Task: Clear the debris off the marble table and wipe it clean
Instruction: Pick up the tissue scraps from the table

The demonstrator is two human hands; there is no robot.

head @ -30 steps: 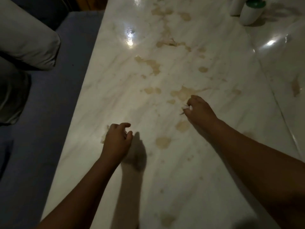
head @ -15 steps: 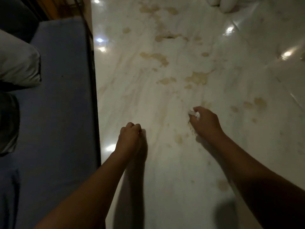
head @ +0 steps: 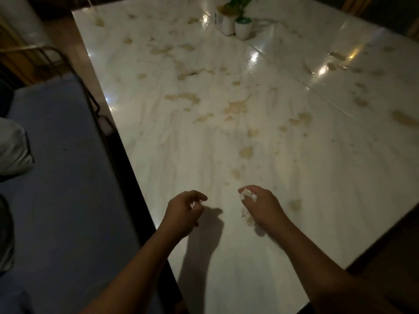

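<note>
1. Spotting 2 white pots [head: 235, 28] at far end of table [head: 328, 189], standing just beside each other, both holding green plants; soil too dim to tell.
2. Gripping white debris [head: 247, 195] w/ right hand [head: 263, 208] near front edge: fingers curling round crumpled scraps, more of the wad poking out under the palm & touching the marble.
3. Pinching a small white bit [head: 193, 205] w/ left hand [head: 182, 213], thumb & forefinger closing on it, other fingers curling in; hovering over or resting on the top, can't tell. Throwing a dark shadow onto the slab just to its right.
4. Running close along table's left edge: blue bench [head: 68, 189] w/ thin metal frame [head: 65, 62] at its far end; pale pillow [head: 13, 152] lying at bench's left side, well apart from table.
5. Leaving wide open marble btwn hands & pots, nothing but stains [head: 237, 107] lying there; front-right corner sitting near right forearm, dark floor beyond it.
6. Showing glossy, pale, faintly veined stone, straight seams crossing right side, light glare bouncing off several spots. Scattering in tan, blotchy, irregular patches from mid-table to far end, a few near right hand.
</note>
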